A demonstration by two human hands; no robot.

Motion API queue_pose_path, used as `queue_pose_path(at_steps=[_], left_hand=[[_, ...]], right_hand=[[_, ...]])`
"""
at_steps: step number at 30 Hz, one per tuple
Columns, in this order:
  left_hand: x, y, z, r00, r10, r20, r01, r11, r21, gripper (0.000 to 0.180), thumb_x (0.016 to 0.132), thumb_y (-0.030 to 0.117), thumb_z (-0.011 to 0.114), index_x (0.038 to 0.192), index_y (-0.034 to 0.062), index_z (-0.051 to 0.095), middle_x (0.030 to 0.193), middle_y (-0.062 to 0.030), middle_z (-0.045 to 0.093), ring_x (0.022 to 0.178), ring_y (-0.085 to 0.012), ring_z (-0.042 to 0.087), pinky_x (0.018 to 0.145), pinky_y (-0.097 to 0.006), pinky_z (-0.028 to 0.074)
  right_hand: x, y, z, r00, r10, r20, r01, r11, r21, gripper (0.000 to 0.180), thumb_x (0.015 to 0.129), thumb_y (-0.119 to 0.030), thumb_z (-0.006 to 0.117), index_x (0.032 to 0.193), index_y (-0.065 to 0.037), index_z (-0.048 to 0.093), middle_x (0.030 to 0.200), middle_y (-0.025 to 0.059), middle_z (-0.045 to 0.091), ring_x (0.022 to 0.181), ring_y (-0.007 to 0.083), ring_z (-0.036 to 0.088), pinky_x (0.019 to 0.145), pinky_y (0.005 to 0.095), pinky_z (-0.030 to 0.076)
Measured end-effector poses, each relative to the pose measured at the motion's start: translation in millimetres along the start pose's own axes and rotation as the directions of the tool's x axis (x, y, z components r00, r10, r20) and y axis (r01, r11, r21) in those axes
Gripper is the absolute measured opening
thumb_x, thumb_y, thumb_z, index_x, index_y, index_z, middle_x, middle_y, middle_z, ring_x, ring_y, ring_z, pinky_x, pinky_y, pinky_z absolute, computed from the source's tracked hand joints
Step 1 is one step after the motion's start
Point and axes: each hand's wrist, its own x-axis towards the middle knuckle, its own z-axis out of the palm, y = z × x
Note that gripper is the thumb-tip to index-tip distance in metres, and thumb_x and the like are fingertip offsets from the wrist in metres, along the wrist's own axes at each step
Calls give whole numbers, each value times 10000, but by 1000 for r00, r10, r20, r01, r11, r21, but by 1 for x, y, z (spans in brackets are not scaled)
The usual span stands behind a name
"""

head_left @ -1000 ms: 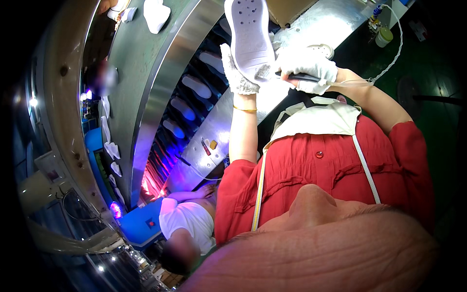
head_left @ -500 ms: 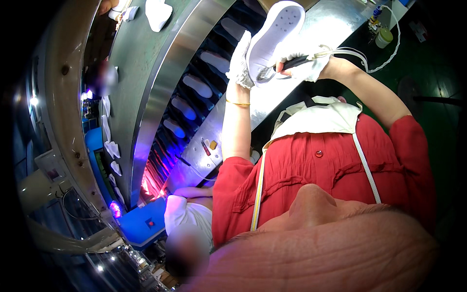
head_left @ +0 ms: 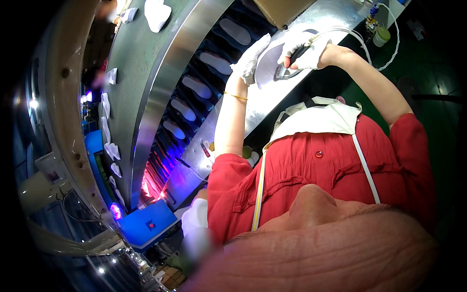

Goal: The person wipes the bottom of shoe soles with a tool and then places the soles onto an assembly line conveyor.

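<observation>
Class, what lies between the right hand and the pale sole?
A brush head, reaching from the right hand to the sole, in the head view.

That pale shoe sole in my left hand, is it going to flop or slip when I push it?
The sole is probably fairly stiff, since it shows no obvious sag in your left hand. It may be light, as that hand seems to support it alone. Slipping looks less likely with a textured glove along its edge.
</observation>
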Motion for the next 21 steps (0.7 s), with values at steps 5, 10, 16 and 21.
queue_pose_path(at_steps=[5,10,16,21], left_hand=[[2,-3,-2,998,41,41,-44,996,78,438,853,421,599,1060,35,623,960,-100,658,782,-199,634,671,-292,525],[-7,3,3,1000,-22,19,22,1000,-18,484,874,440,557,1106,17,594,979,-122,656,809,-221,650,688,-323,547],[-14,-11,8,966,222,133,-116,830,-545,614,895,522,420,1251,25,481,1141,-167,593,965,-293,614,821,-393,518],[-7,-40,18,908,415,62,-234,622,-748,625,866,481,449,1290,23,421,1218,-165,542,1045,-328,558,898,-407,474]], right_hand=[[-4,2,-21,981,130,144,-154,974,166,106,684,-3,685,776,-56,677,808,78,655,775,159,622,694,272,498],[-5,21,-17,994,-110,-16,109,993,-52,81,722,-42,680,795,-73,667,813,66,647,729,167,607,681,274,493],[-6,15,-15,987,152,-59,-110,887,449,149,791,-171,695,843,-47,629,739,50,611,659,106,573,611,230,465],[-5,3,36,977,117,-180,-36,916,399,137,821,-173,662,855,-44,631,701,21,606,609,67,544,569,201,447]])
